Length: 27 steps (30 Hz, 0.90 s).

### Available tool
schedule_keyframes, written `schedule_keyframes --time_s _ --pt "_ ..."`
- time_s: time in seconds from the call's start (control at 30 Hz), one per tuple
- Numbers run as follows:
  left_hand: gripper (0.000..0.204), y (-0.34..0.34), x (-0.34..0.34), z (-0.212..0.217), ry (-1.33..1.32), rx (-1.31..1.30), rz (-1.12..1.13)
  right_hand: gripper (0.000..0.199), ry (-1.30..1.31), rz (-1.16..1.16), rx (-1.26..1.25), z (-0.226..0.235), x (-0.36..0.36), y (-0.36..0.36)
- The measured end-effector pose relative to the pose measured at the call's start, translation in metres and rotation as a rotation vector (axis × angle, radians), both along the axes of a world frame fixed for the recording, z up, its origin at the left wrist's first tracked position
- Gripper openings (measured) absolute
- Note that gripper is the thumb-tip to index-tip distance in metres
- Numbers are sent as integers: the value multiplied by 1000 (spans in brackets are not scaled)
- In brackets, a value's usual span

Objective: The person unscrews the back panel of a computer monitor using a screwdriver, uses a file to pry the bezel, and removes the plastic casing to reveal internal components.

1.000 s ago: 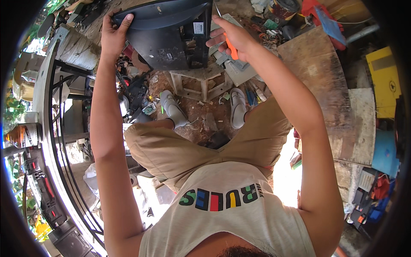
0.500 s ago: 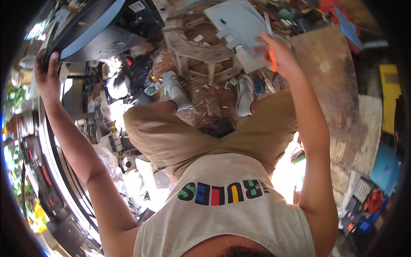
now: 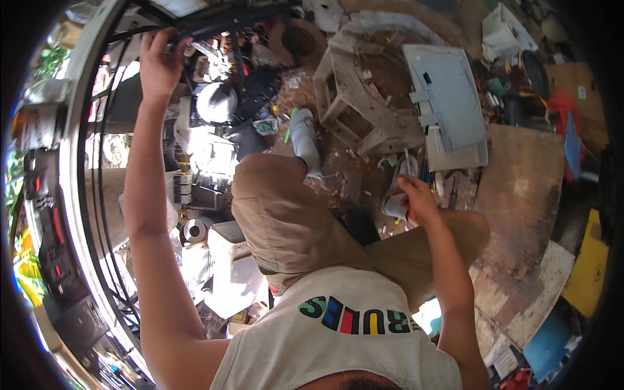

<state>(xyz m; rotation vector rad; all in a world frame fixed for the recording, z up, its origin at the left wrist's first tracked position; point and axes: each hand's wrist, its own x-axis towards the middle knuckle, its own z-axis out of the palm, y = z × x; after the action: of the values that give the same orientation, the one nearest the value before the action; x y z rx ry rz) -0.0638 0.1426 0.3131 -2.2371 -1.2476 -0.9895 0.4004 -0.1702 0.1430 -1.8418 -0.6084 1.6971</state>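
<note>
At the upper left, my left hand [image 3: 162, 65] is closed on the end of a long black panel [image 3: 240, 19]. The panel appears almost edge-on and runs toward the top of the view. My right hand [image 3: 418, 200] is low over my right shoe, its fingers curled round an orange-handled tool [image 3: 411, 213]. The tool's kind is unclear because my fingers cover most of it. Beyond that hand, a flat pale grey-blue panel [image 3: 448, 97] rests on the right side of a round wooden frame [image 3: 370, 127].
A metal rack [image 3: 78, 130] with black bars lines my left side. A white container [image 3: 227, 237] stands by my left knee. On the right lies a worn wooden board [image 3: 520, 195], with a yellow piece [image 3: 585, 260] past it. Small scraps litter the dirt floor.
My left hand has moved right and up; the black panel has turned from its broad face to nearly edge-on. My right hand has come down toward my right knee with the orange-handled tool.
</note>
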Motion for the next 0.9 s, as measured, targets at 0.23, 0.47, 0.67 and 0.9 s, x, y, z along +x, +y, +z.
schedule_keyframes --time_s 0.23,0.47,0.67,0.9 --pt "21 130 10 -145 130 35 127 28 -259 269 -258 -168 -5 26" --pt "26 160 -10 -282 459 -487 461 36 -1091 263 102 -286 20 95" --pt "43 154 4 -311 407 -557 345 57 -880 -80 -38 -338 19 180" --pt "40 55 58 -307 107 -770 69 61 -854 125 -129 -358 33 226"
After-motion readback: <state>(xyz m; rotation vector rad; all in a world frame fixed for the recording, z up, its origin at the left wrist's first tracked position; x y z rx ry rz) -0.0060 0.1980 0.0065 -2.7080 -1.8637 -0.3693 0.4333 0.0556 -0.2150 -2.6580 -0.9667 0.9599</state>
